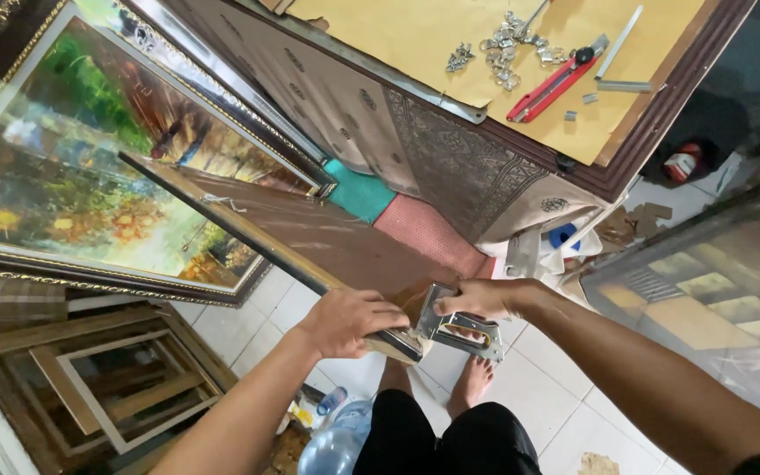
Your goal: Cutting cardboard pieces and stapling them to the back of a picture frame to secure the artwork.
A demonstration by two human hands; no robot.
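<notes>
The right hand point(485, 299) is wrapped around a metal staple gun point(459, 327), pressing its nose against the near corner of a long framed panel point(310, 237). The left hand point(349, 318) grips that same corner from the other side, fingers curled over the frame's dark edge to steady it. The panel runs away from the person, its brown backing facing up, held above the tiled floor point(538, 387) with bare feet below. The work looks to be at the stapling stage, fixing the backing to the frame; the next move seems to call for a firm squeeze with the frame held still. Beyond, a landscape painting point(90, 167) leans at the left, and a worktop point(609, 176) carries a red utility knife point(551, 88) and loose metal hangers point(507, 48).
</notes>
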